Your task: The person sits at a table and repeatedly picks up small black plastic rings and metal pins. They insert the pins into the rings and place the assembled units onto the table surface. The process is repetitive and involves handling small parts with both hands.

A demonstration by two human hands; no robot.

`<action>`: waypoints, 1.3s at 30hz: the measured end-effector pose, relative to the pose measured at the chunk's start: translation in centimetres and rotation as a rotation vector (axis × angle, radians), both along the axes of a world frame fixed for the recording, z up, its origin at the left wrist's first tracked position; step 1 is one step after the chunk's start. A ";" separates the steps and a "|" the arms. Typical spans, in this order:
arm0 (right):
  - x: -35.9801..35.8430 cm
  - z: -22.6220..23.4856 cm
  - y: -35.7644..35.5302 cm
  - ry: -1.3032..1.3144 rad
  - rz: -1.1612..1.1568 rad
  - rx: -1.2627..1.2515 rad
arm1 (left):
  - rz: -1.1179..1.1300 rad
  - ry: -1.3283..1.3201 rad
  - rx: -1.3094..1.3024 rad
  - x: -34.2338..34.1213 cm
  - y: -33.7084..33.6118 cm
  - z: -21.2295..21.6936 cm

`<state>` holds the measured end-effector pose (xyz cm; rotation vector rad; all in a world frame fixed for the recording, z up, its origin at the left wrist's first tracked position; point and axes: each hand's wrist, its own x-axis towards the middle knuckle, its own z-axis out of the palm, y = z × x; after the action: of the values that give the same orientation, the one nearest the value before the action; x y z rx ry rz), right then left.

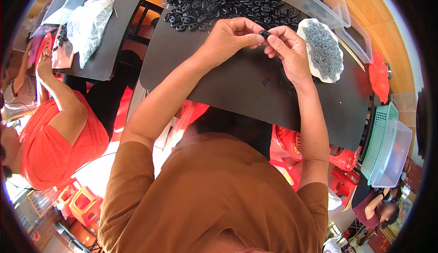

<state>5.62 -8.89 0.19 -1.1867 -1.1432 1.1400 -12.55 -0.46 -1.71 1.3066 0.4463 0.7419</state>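
Observation:
Over the dark table (205, 82), my left hand (232, 36) and my right hand (289, 52) meet at the fingertips. Between them is a small black plastic piece (264, 33), pinched by thumb and fingers from both sides. Its far details are hidden by the fingers. Just beyond my hands lies a large heap of black oval pieces (219, 0), many showing two holes. To the right of my right hand stands a white scalloped dish (338, 73) full of small thin grey pieces. Several tiny black bits (279, 84) lie loose beneath my right wrist.
Clear plastic bins (315, 9) stand behind the heap and dish. Thin sticks (350, 52) and a red bowl-like item (379, 76) are at the right, above a green basket (379, 130). At the left, a person in red (68, 134) sits by another table holding a plastic bag (93, 25).

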 end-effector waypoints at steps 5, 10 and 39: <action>-0.3 0.2 0.0 0.033 0.037 -0.021 | 0.033 -0.003 0.023 0.1 0.1 -0.2; 0.0 0.2 -0.1 -0.055 0.052 -0.021 | 0.017 -0.003 -0.040 0.1 0.1 -0.2; 0.9 0.2 0.0 -0.120 0.011 -0.003 | 0.009 0.211 0.099 0.0 -0.4 0.4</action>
<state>6.50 -8.86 0.36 -1.2665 -1.2397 1.0909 -12.58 -0.84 -1.31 1.4840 0.5912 0.6425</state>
